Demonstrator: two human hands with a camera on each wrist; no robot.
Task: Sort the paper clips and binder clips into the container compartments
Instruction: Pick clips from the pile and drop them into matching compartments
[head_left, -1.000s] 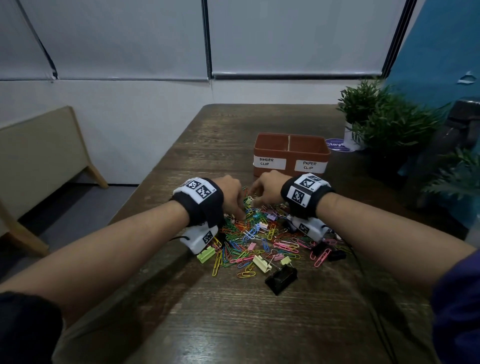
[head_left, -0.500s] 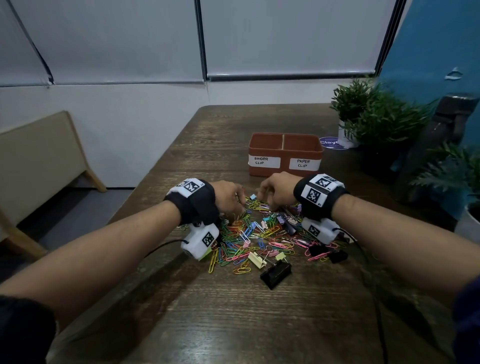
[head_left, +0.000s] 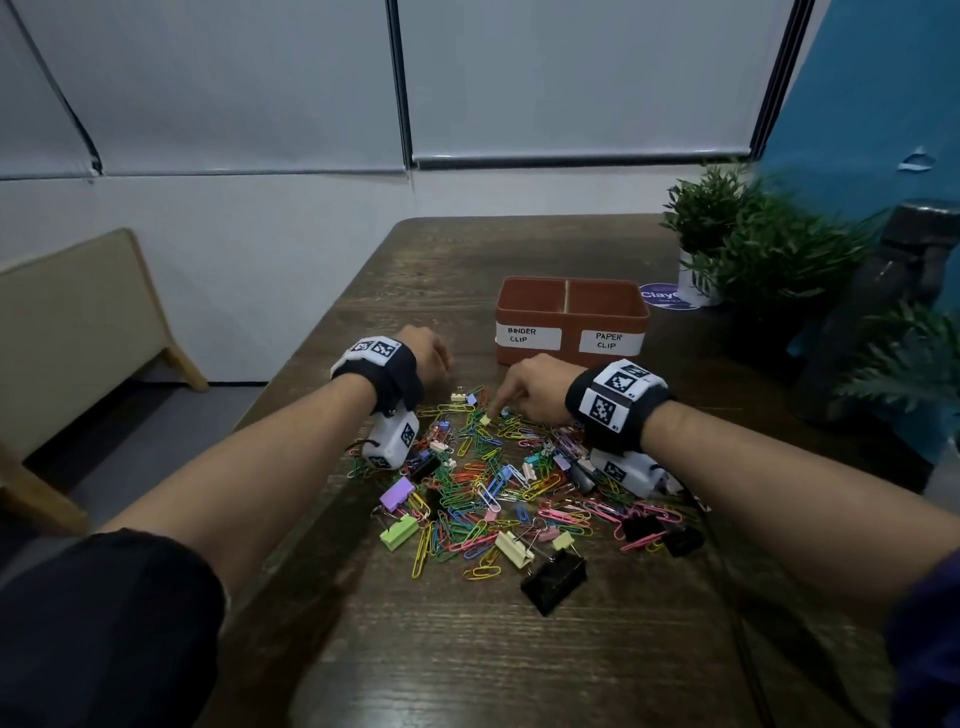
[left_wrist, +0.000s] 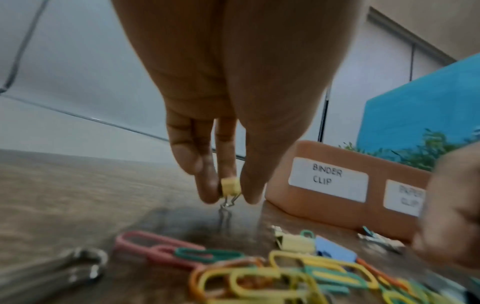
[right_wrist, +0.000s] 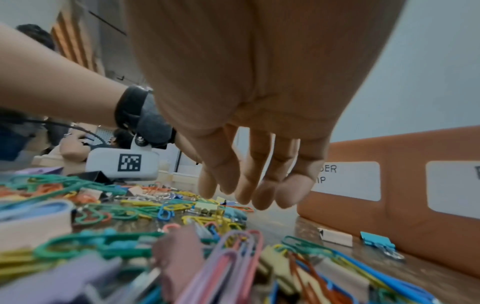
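Observation:
A heap of coloured paper clips and binder clips (head_left: 498, 483) lies on the wooden table (head_left: 467, 665). Behind it stands a terracotta container (head_left: 571, 317) with two compartments, labelled BINDER CLIP on the left and PAPER CLIP on the right. My left hand (head_left: 441, 364) hovers at the heap's far left corner. In the left wrist view it (left_wrist: 228, 197) pinches a small yellow binder clip (left_wrist: 230, 186) just above the table. My right hand (head_left: 501, 408) is over the heap's far edge with its index finger pointing down beside a small yellow clip (head_left: 485, 420). Its fingers (right_wrist: 249, 195) hang loose and hold nothing.
A large black binder clip (head_left: 555, 579) lies at the heap's near edge. Potted plants (head_left: 737, 244) and a dark bottle (head_left: 893, 312) stand along the table's right side. A blue round sticker (head_left: 662, 296) lies behind the container. The table's left edge (head_left: 291, 395) is close to my left forearm.
My left hand has drawn away from the right hand, leftwards and further off, off the heap. The right hand stays over the far edge, its index finger now stretched downwards.

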